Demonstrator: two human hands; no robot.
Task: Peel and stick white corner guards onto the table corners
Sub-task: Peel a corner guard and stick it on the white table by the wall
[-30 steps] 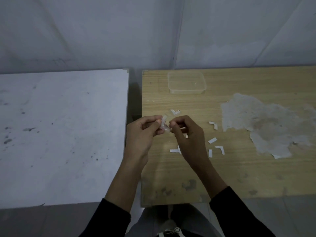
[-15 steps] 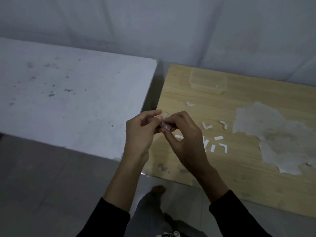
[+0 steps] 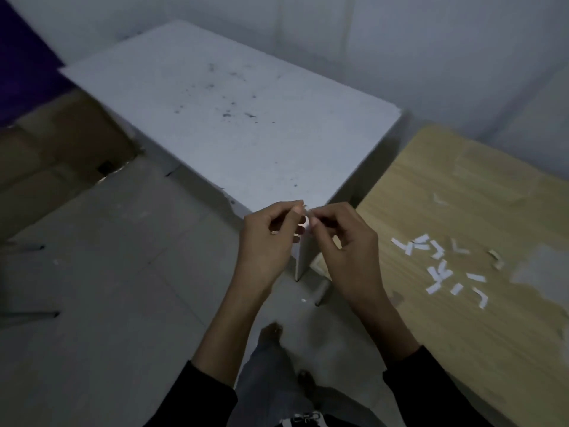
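Both hands had shifted off the wooden table [image 3: 462, 211] to the near corner of the white table [image 3: 246, 124], whose edges ran away beyond them. Open floor [image 3: 107, 288] lay to their left. With fingers curled, the left hand [image 3: 268, 238] and right hand [image 3: 348, 245] pinched the small corner guard [image 3: 305, 220] between their fingertips.

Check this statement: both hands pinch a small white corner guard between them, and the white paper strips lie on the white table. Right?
No. The head view shows the white paper strips on the wooden table, not the white table. The left hand and right hand do pinch the corner guard.
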